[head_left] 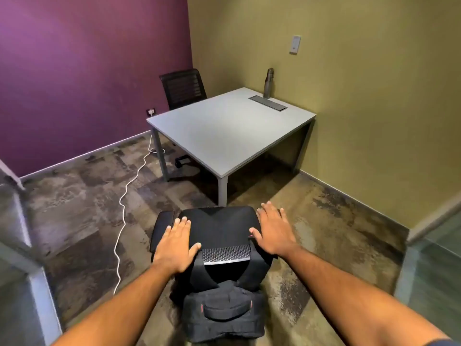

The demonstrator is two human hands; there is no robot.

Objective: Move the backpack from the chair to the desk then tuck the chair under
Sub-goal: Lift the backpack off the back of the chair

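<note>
A black backpack [219,228] sits on a black chair, of which only the left armrest [163,226] shows clearly. The bag's carry handle [225,312] is nearest to me. My left hand [175,245] lies flat against the bag's left side, fingers apart and thumb on the top panel. My right hand [274,233] lies flat against the bag's right side, fingers spread. Neither hand has curled around any part of the bag. The grey desk [224,136] stands ahead, past the chair, in the corner of the room.
On the desk's far edge are a metal bottle [268,82] and a cable hatch [268,103]. A second black chair [183,88] is tucked in at the desk's left side. A white cable [129,196] snakes across the carpet on the left. Glass panels flank me.
</note>
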